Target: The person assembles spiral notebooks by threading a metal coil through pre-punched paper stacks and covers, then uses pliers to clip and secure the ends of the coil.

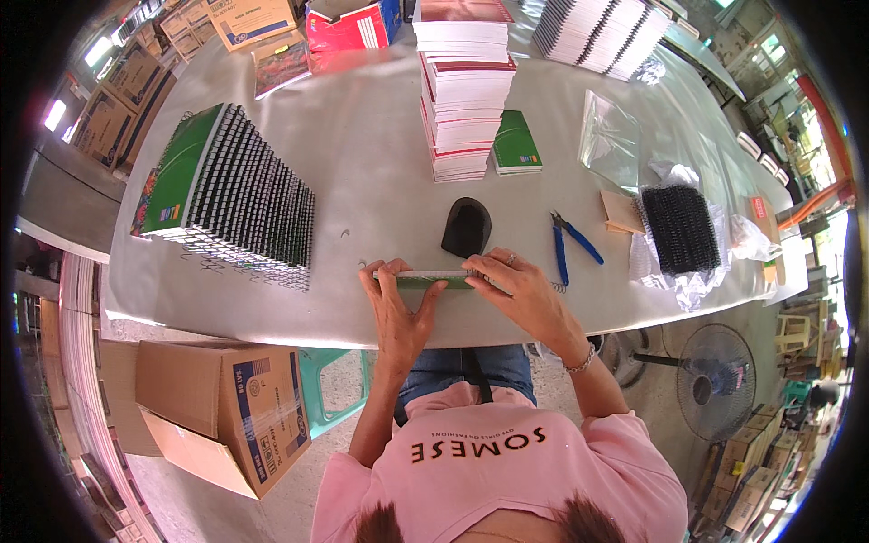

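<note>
Both hands — left hand (396,303), right hand (518,288) — closed on a green notebook (425,280) at the worktop (380,190) edge, apparently seating its wire binding — crimping with the blue pliers (570,244) likely follows.

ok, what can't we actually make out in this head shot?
- Green notebook: both hands cover its ends; left hand, right hand.
- Black pad: what it is, unclear.
- Coil by blue pliers: too small.
- White stack: cut by top edge.
</note>
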{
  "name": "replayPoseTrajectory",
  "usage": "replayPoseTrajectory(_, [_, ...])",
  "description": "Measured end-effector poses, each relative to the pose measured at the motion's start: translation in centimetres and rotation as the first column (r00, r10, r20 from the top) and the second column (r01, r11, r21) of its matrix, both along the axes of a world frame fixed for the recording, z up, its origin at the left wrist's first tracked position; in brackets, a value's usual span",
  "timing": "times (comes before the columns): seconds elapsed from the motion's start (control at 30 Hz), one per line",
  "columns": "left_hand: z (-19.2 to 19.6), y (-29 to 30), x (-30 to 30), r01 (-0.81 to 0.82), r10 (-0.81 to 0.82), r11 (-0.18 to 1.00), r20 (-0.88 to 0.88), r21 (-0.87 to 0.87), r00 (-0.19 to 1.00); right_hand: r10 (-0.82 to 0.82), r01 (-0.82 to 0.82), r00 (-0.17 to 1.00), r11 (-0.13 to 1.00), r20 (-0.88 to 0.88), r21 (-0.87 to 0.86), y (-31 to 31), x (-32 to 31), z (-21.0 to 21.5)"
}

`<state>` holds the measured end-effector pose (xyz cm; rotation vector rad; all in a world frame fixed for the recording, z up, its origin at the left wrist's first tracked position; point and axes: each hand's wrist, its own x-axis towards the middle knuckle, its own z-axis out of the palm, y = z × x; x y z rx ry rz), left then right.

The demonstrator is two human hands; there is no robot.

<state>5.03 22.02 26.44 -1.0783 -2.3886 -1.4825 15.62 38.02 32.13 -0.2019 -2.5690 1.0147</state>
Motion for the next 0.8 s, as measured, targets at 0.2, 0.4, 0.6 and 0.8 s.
replayPoseTrajectory(0.2, [0.6, 0.1, 0.1, 0.012, -0.012, 1.000, 0.022, 0.016, 1.000, -0.010, 0.010, 0.999, 1.000, 0.033, -0.005, -0.1, 0.1, 0.1])
replayPoseTrajectory(0.4, [0.1, -0.8, -1.1, 0.079, -0.080, 0.997, 0.121, 0.015, 0.989, 0.111, -0.091, 0.990, 0.972, 0.082, -0.217, 0.9, 0.0, 0.3])
replayPoseTrajectory(0.6, [-0.4, -1.8, -4.3, 0.174, -0.175, 0.984, 0.101, 0.024, 0.979, 0.105, -0.108, 0.993, 0.993, 0.051, 0.057, 6.3, -3.3, -2.7])
replayPoseTrajectory(0.8, [-1.0, -1.4, -3.7, 0.106, -0.113, 0.993, 0.184, 0.048, 0.976, 0.237, -0.175, 0.963, 0.914, 0.132, -0.365, 6.3, -3.8, -3.7])
